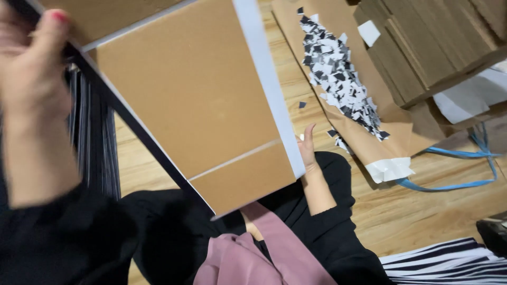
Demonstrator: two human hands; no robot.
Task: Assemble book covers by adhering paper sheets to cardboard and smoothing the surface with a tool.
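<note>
A large brown cardboard board [195,89] with white strips along its edges and a dark underside is held tilted in front of me. My left hand [31,79] grips its upper left edge, with the fingers curled over the top. My right hand [309,153] holds the lower right edge. Only its thumb and wrist show; the fingers are hidden behind the board. Both arms are in black sleeves.
A stack of dark-edged boards [95,142] stands on edge at the left. On the wooden floor [422,211], brown paper [391,121] carries a pile of black and white scraps [340,74]. Folded cardboard [422,42] lies at the far right, with a blue strap [454,184] and striped cloth [443,264] nearer.
</note>
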